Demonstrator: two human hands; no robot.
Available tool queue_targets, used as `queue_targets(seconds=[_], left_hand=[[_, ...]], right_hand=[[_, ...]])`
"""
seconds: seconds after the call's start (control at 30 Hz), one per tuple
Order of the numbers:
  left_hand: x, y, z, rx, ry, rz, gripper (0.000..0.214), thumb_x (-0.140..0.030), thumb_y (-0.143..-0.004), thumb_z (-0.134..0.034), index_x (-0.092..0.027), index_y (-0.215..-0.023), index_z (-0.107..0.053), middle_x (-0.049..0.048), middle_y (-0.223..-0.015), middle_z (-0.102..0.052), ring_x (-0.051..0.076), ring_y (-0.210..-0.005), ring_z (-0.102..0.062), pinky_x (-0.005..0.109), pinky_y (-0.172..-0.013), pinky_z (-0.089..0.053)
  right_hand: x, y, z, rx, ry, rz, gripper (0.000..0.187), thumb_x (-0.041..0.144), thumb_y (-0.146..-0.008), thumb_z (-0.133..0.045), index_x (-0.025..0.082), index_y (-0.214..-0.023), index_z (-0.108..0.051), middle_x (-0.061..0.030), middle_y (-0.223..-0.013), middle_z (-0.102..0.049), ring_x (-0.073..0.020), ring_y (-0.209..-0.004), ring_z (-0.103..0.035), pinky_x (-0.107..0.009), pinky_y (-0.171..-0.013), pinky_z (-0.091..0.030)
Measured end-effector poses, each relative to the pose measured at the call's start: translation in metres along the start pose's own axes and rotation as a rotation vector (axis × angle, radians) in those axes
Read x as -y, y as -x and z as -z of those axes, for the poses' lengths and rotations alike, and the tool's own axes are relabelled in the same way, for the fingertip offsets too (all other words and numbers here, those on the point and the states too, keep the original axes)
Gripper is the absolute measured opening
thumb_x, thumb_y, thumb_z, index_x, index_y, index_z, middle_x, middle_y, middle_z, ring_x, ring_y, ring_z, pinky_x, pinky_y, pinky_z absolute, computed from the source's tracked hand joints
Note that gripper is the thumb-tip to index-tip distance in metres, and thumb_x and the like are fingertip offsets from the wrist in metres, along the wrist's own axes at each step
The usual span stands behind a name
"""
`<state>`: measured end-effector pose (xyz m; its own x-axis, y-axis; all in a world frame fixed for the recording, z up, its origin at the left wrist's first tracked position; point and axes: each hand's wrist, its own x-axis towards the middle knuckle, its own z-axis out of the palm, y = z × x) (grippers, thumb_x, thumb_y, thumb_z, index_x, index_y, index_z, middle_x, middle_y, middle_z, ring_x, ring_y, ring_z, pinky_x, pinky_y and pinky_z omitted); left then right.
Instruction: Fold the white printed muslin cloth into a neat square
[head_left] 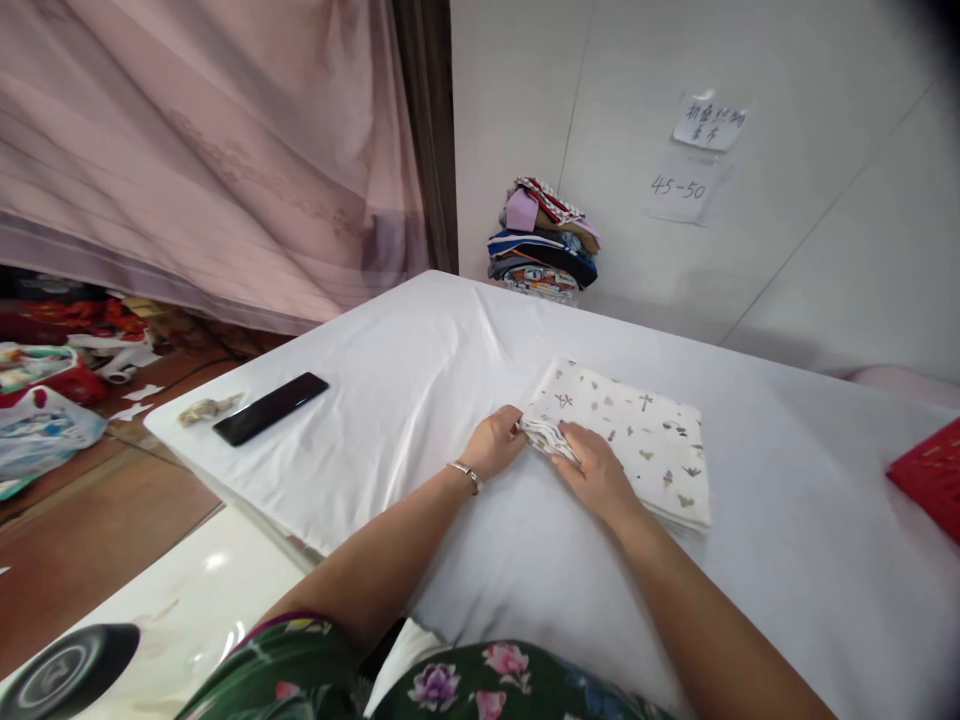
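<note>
A folded white cloth [622,420] printed with small plants and insects lies on the white-covered table in front of me. My left hand [495,440], with a bracelet at the wrist, pinches the cloth's near left corner. Close beside it, my right hand [596,470] grips the near edge, thumb below and fingers on top. Between the two hands the layered folds bunch up slightly. The rest of the cloth lies flat, stretching away to the right. My right fingertips are partly hidden by the hand and the folds.
On the table [420,370] at left lie a black phone [271,408] and a crumpled beige scrap [206,410]. A stack of folded clothes [544,245] stands against the wall. Red fabric [930,480] lies at the right edge. A pink curtain [225,150] hangs at left, above bags [45,430] on the floor.
</note>
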<state>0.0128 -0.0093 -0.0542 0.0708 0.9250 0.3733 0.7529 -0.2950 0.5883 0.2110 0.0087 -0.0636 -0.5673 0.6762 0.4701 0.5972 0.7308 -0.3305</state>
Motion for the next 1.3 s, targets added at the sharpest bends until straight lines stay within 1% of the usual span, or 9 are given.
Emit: queue_targets(seconds=[0.1,0.23,0.4,0.57,0.83,1.0,1.1,1.2,1.3], left_hand=[[0.001,-0.001,-0.002,-0.035,-0.089,-0.055,0.007,-0.013,-0.074,-0.044,-0.019,-0.075,-0.046,-0.0008,-0.074,-0.05,0.012,-0.066,-0.049,0.023,-0.062,-0.039],[0.003,-0.003,-0.003,-0.023,-0.169,-0.098,0.009,-0.011,-0.075,-0.042,-0.019,-0.076,-0.045,0.0008,-0.076,-0.051,0.013,-0.068,-0.05,0.024,-0.062,-0.039],[0.003,-0.004,-0.004,-0.001,-0.021,0.007,0.013,-0.007,-0.07,-0.044,-0.019,-0.073,-0.047,-0.0004,-0.074,-0.052,0.012,-0.068,-0.051,0.023,-0.064,-0.041],[0.001,-0.001,-0.002,0.088,0.182,0.1,0.027,-0.006,-0.064,-0.047,-0.019,-0.088,-0.052,-0.0004,-0.084,-0.055,0.011,-0.071,-0.053,0.022,-0.065,-0.044],[-0.012,0.005,-0.006,0.098,0.11,0.061,0.032,-0.023,-0.067,-0.059,-0.02,-0.097,-0.048,0.0022,-0.097,-0.052,0.016,-0.086,-0.053,0.027,-0.074,-0.044],[-0.01,0.002,-0.013,0.013,0.052,0.051,0.016,-0.015,-0.071,-0.05,-0.019,-0.087,-0.049,0.0026,-0.09,-0.053,0.014,-0.08,-0.052,0.026,-0.073,-0.043],[-0.006,0.0,-0.014,-0.015,0.059,0.041,0.008,-0.014,-0.073,-0.048,-0.019,-0.079,-0.049,0.0012,-0.082,-0.053,0.013,-0.073,-0.051,0.024,-0.069,-0.042],[-0.005,-0.001,-0.012,-0.023,0.065,0.072,0.008,-0.013,-0.075,-0.044,-0.019,-0.074,-0.05,0.0,-0.076,-0.053,0.011,-0.068,-0.05,0.023,-0.066,-0.042],[-0.007,-0.002,-0.009,-0.022,0.082,0.102,0.011,-0.015,-0.077,-0.042,-0.019,-0.074,-0.051,-0.0003,-0.075,-0.054,0.011,-0.066,-0.05,0.022,-0.064,-0.041]], right_hand=[[-0.002,0.001,-0.002,-0.028,0.031,0.031,0.041,0.025,-0.083,-0.047,0.016,-0.123,-0.045,-0.0124,-0.119,-0.055,-0.0276,-0.114,-0.046,-0.045,-0.093,-0.038],[-0.003,0.001,-0.003,-0.027,0.005,0.009,0.033,0.024,-0.085,-0.042,0.018,-0.116,-0.05,-0.01,-0.113,-0.059,-0.0245,-0.11,-0.05,-0.041,-0.092,-0.04],[-0.003,0.0,-0.003,-0.08,-0.016,-0.086,0.028,0.027,-0.086,-0.041,0.02,-0.108,-0.056,-0.0083,-0.108,-0.061,-0.0223,-0.102,-0.054,-0.036,-0.089,-0.041],[0.0,-0.004,-0.002,-0.059,-0.075,-0.185,0.023,0.027,-0.085,-0.039,0.021,-0.095,-0.059,-0.006,-0.096,-0.064,-0.0198,-0.088,-0.057,-0.031,-0.078,-0.043],[0.004,-0.006,0.002,-0.056,-0.098,-0.191,0.019,0.024,-0.084,-0.038,0.021,-0.087,-0.057,-0.0039,-0.082,-0.062,-0.0186,-0.079,-0.056,-0.028,-0.072,-0.041],[0.008,-0.005,0.006,-0.031,-0.104,-0.16,0.02,0.024,-0.086,-0.036,0.021,-0.091,-0.055,-0.0038,-0.085,-0.061,-0.0185,-0.083,-0.055,-0.029,-0.075,-0.041],[0.007,-0.003,0.005,-0.019,-0.085,-0.108,0.018,0.026,-0.083,-0.043,0.021,-0.096,-0.054,-0.0051,-0.091,-0.061,-0.02,-0.089,-0.055,-0.031,-0.079,-0.042],[0.005,-0.002,0.002,-0.044,-0.045,-0.055,0.029,0.027,-0.077,-0.051,0.019,-0.105,-0.052,-0.0086,-0.101,-0.06,-0.0234,-0.097,-0.053,-0.036,-0.085,-0.04],[0.003,-0.003,0.0,-0.052,-0.056,-0.107,0.023,0.025,-0.082,-0.043,0.02,-0.102,-0.054,-0.0072,-0.096,-0.062,-0.0216,-0.09,-0.055,-0.034,-0.08,-0.042]])
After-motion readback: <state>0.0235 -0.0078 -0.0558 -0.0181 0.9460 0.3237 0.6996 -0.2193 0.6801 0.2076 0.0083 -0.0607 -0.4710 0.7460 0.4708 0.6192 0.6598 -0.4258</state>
